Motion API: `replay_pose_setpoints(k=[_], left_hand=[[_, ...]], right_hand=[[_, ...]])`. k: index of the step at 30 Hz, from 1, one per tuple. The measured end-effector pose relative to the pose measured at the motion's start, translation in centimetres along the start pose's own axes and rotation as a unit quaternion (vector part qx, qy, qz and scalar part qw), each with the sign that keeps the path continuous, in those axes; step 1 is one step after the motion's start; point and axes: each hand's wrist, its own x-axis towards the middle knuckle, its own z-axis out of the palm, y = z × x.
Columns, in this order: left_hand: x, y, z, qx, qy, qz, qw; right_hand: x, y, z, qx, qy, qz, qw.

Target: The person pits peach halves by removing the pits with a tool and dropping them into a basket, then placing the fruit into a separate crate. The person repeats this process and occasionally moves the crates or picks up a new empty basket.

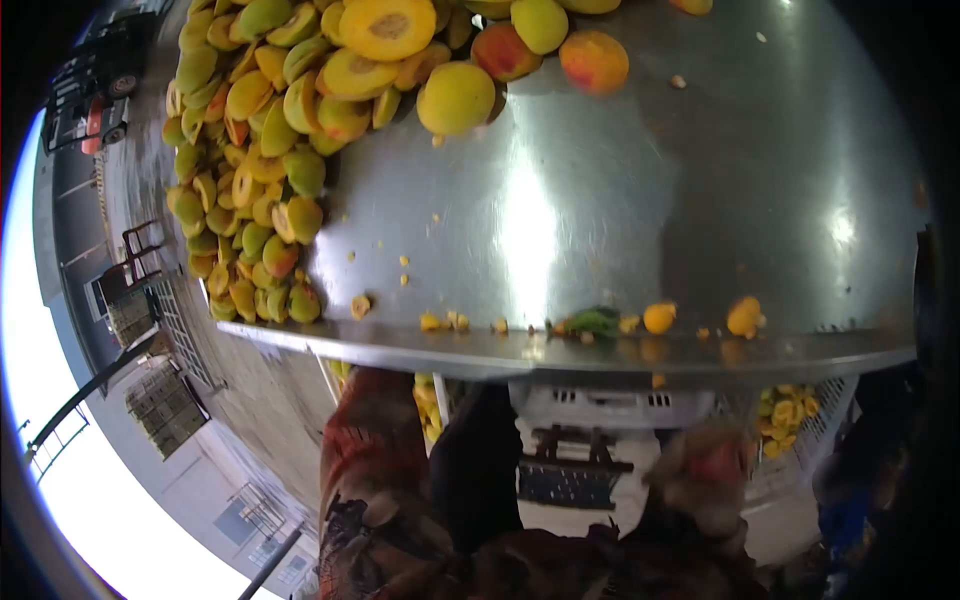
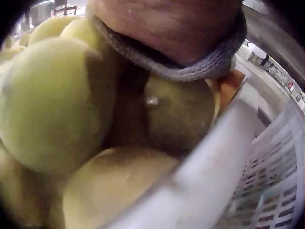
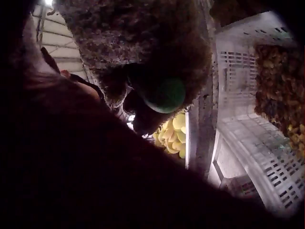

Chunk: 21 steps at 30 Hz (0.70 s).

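Observation:
In the left wrist view, my bare left wrist (image 2: 167,28) and a grey knitted glove cuff (image 2: 190,71) are down among yellow-green peaches (image 2: 52,105), beside the white rim (image 2: 190,186) of a crate. The fingers are hidden. The head view has the left sleeve (image 1: 372,430) passing below the table edge. My gloved right hand (image 1: 705,470) is blurred in front of the body, with a reddish patch on it. Seen from the right wrist, the dark fuzzy glove (image 3: 143,43) curls around a green round-ended thing (image 3: 170,95); its kind cannot be made out.
A steel table (image 1: 600,200) bears a heap of whole and halved peaches (image 1: 250,180) at the left. Fruit scraps (image 1: 660,318) and a green leaf (image 1: 592,321) lie along its raised edge. A white crate (image 3: 238,90) contains brown pieces. Farther left stand stacked crates (image 1: 165,410).

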Motion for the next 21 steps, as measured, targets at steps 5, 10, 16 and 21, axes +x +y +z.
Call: replay_pose_setpoints(k=[5,10,16,21], left_hand=[[-7.5,-1.3,-0.5,-0.045,0.02,-0.002,0.999],[-21.2,-2.3,-3.8,0.017,-0.063,-0.02,0.998],[-30.7,-5.4,-9.7,-0.075,-0.17,-0.118,0.975],[-32.9,-5.2,-15.6,-0.122,-0.192,-0.187,0.956]], right_hand=[[-0.2,-3.5,2.1,-0.003,0.045,-0.018,0.999],[-4.1,-3.4,-1.7,-0.196,0.153,0.085,0.965],[-19.0,-0.6,-6.9,-0.209,0.334,0.135,0.909],[-25.4,-5.5,-6.8,-0.278,0.39,0.18,0.859]])
